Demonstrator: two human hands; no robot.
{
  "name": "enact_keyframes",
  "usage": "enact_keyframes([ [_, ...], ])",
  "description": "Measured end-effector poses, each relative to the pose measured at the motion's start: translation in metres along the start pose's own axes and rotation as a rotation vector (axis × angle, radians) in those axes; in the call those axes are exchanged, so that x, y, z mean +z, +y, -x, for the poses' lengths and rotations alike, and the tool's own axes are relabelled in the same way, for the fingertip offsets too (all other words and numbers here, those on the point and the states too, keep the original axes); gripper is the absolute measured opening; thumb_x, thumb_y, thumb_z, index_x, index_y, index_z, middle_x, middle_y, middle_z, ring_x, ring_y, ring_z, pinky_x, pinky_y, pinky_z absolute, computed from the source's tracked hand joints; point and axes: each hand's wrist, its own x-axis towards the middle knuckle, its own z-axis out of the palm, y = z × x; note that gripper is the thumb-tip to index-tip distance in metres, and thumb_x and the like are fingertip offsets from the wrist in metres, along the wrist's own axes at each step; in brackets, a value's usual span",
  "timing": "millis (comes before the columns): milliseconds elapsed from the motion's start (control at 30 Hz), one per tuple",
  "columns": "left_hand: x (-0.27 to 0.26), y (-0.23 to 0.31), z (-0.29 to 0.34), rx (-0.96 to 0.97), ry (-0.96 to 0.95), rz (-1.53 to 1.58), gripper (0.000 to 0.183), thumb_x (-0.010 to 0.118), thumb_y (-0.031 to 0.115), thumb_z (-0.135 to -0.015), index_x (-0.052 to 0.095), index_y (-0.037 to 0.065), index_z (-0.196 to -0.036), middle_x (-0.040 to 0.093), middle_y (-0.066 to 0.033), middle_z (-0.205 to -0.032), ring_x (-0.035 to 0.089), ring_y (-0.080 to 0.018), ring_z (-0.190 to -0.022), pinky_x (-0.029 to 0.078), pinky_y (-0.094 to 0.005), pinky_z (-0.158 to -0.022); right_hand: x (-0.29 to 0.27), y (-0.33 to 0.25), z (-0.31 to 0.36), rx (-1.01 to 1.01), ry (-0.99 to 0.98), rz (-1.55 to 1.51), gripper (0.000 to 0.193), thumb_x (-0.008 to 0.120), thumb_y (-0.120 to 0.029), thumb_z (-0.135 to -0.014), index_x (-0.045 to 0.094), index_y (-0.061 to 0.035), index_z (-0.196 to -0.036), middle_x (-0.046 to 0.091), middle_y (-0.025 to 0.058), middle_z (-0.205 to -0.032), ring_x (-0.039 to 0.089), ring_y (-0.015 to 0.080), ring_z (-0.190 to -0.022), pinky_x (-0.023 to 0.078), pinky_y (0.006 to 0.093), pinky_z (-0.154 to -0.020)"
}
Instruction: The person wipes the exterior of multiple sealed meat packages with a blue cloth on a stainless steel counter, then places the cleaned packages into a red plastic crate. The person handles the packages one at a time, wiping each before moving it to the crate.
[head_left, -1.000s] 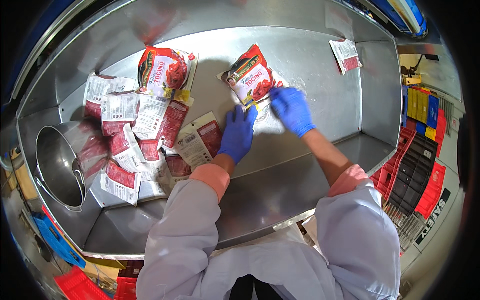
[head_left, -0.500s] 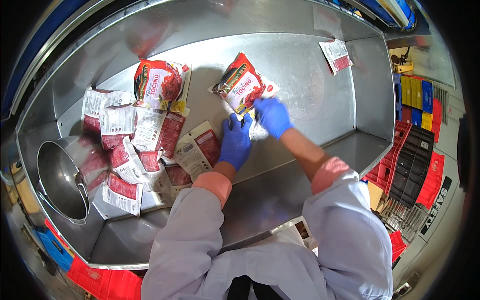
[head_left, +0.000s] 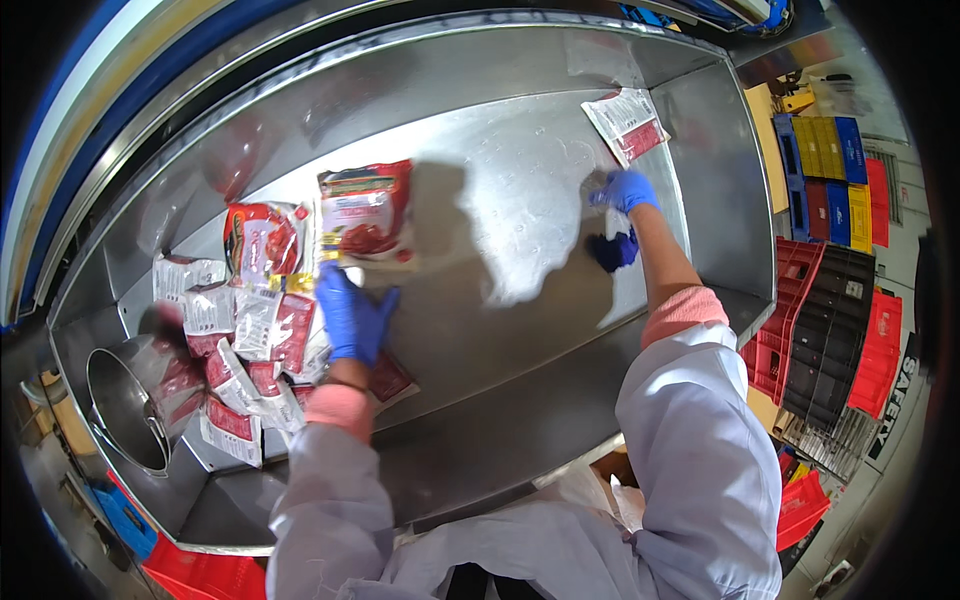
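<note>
White sleeves (head_left: 700, 440): rising from the lower edge of the frame, with pink cuffs (head_left: 685, 312) at the wrists.
Steel pot (head_left: 118, 400): tipped on its side at lower left, mouth toward the frame's left.
Left hand (head_left: 354, 315): blue-gloved, left of centre; thumb well apart from the fingers, whose tips are at the front pouch's lower left corner.
Pouch pile (head_left: 258, 322): red-and-white packs overlapping, left of the frame, between pot and left hand.
Front pouch (head_left: 366, 212): red face up, flat, upper left of centre, just beside another red-faced pouch (head_left: 264, 240).
Right hand (head_left: 627, 190): blue-gloved, upper right; fingers blurred, cannot tell whether together or apart.
Lone pouch (head_left: 628, 124): just above the right hand, by the steel basin's (head_left: 716, 170) right wall.
</note>
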Motion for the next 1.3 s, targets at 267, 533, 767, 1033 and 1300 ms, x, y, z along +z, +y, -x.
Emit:
enact_keyframes([
  [267, 0.013, 0.081, -0.049, 0.425, 0.126, -0.398, 0.067, 0.060, 0.036, -0.085, 0.034, 0.017, -0.144, 0.027, -0.0150, -0.149, 0.026, -0.0425, -0.135, 0.020, -0.0590, -0.107, 0.035, 0.037, -0.096, -0.062, 0.654, 0.010, 0.081, 0.064, -0.045, -0.081, 0.028, -0.0132, -0.147, 0.012, 0.0189, -0.155, 0.009, 0.0451, -0.141, 0.023, 0.0595, -0.109],
  [533, 0.026, 0.029, -0.072, 0.240, 0.156, -0.732, 0.057, 0.047, 0.051, -0.090, 0.034, 0.036, -0.144, 0.019, 0.0012, -0.156, 0.008, -0.0417, -0.142, -0.001, -0.0767, -0.099, 0.068, -0.040, -0.022, -0.489, 0.691, -0.023, 0.046, 0.054, -0.029, -0.087, 0.052, -0.0089, -0.128, 0.050, 0.0193, -0.132, 0.048, 0.0418, -0.116, 0.040, 0.0513, -0.093],
  [767, -0.003, -0.007, -0.088, 0.199, 0.186, -0.734, 0.068, 0.049, 0.056, -0.087, 0.029, 0.031, -0.147, 0.011, -0.0012, -0.158, 0.002, -0.0445, -0.142, 0.000, -0.0784, -0.096, 0.028, 0.037, -0.081, -0.017, 0.839, -0.244, 0.085, 0.078, -0.051, -0.059, 0.046, -0.0165, -0.129, 0.044, 0.0207, -0.128, 0.042, 0.0434, -0.119, 0.036, 0.0563, -0.094],
  [1033, -0.003, 0.028, -0.044, 0.332, -0.044, -0.352, 0.065, 0.059, 0.039, -0.085, 0.036, 0.021, -0.143, 0.018, -0.0099, -0.154, 0.009, -0.0441, -0.141, 0.009, -0.0717, -0.103, 0.074, -0.162, 0.113, -0.563, 0.429, -0.249, 0.074, 0.071, -0.046, -0.066, 0.051, -0.0174, -0.131, 0.045, 0.0239, -0.129, 0.047, 0.0427, -0.112, 0.045, 0.0498, -0.087],
  [1300, -0.023, -0.051, 0.019, 0.392, -0.131, -0.202, 0.075, 0.058, 0.026, -0.076, 0.030, 0.001, -0.142, 0.021, -0.0148, -0.152, 0.016, -0.0367, -0.141, 0.013, -0.0567, -0.111, 0.099, -0.273, 0.222, -0.781, 0.211, -0.271, 0.083, 0.073, -0.046, -0.070, 0.040, -0.0146, -0.139, 0.033, 0.0176, -0.141, 0.041, 0.0418, -0.118, 0.039, 0.0513, -0.099],
])
